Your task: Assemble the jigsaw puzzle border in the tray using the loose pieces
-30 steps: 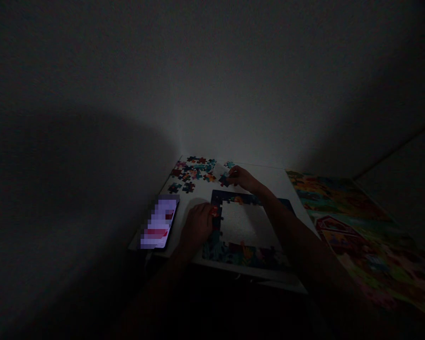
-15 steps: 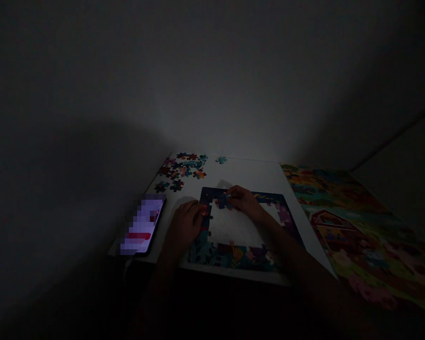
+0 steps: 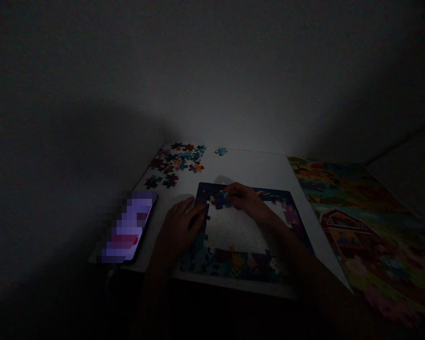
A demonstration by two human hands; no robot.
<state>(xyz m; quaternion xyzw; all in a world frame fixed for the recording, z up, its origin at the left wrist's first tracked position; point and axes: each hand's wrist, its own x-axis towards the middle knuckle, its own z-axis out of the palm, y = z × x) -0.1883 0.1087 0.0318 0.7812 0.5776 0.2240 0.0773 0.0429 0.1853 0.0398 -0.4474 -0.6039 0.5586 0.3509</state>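
Note:
A jigsaw puzzle (image 3: 223,265) with a dark blue and purple border lies flat on the white table, its pale middle showing. My right hand (image 3: 247,200) is at the top edge, fingertips pinched on a dark blue puzzle piece (image 3: 219,201). The fingers partly cover that piece, so I cannot tell whether it sits locked into the border. On the left border rests my left hand (image 3: 178,225), its fingers bent and slightly apart, with nothing visible in them.
Several loose puzzle pieces (image 3: 178,160) are spread at the table's far left corner, and a single blue piece (image 3: 221,151) lies by the wall. A lit phone (image 3: 129,226) with a cable is at left. A colourful farm picture (image 3: 350,231) covers the right side.
The view has shifted slightly, so the table looks a little nearer. Both hands keep nearly the same places on the puzzle, the right still pinching at the top edge.

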